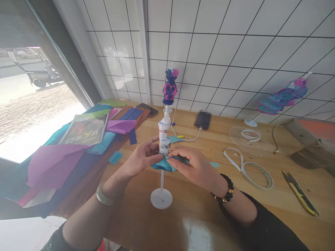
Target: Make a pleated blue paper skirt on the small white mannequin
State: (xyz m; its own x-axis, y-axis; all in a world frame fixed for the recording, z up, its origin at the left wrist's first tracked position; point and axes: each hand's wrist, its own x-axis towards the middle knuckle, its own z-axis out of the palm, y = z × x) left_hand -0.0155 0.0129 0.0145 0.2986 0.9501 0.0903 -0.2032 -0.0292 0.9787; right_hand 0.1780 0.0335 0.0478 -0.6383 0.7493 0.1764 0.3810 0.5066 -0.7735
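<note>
A small white mannequin (164, 134) stands upright on a thin pole above a round white base (161, 198). Around its lower end hangs a gathered piece of turquoise crepe paper (169, 165). My left hand (143, 155) reaches in from the left, its thumb and fingers pressing the paper against the mannequin. From the right, my right hand (192, 162) pinches the upper edge of the same paper between thumb and forefinger. Coloured specks and a red line mark the mannequin's white torso. The far side of the paper is hidden.
Coloured paper sheets (56, 160) and a booklet (85, 129) cover the left side. At right lie a roll of white tape (258, 176) and yellow thread snips (299, 193). Two dressed mannequins, one navy and pink (170, 89), one blue and pink (286, 94), stand behind. A cable (187, 140) crosses the table.
</note>
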